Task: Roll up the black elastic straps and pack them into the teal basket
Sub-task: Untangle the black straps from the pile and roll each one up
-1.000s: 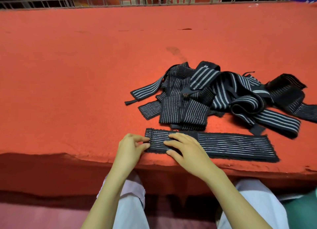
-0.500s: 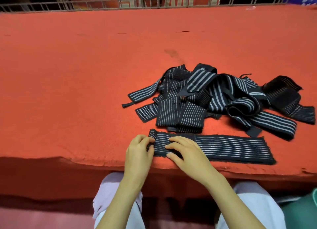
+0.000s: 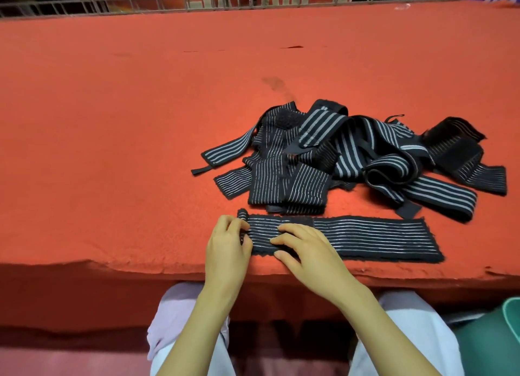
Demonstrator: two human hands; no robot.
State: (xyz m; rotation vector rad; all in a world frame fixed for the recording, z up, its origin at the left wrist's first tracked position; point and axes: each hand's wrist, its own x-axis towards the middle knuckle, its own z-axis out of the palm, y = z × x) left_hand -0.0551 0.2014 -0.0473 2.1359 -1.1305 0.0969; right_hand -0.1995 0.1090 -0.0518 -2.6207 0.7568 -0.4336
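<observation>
Roll barely begun: L hand pinches rolled end of strap, R hand presses it flat; pile at 1 o'clock unrolled.

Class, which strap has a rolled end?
The flat strap nearest the table edge; the left hand pinches its roll. The others lie tangled behind.

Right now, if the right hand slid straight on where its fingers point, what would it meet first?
Probably the left hand, which pinches the rolled end of the flat strap under the right hand.
</observation>
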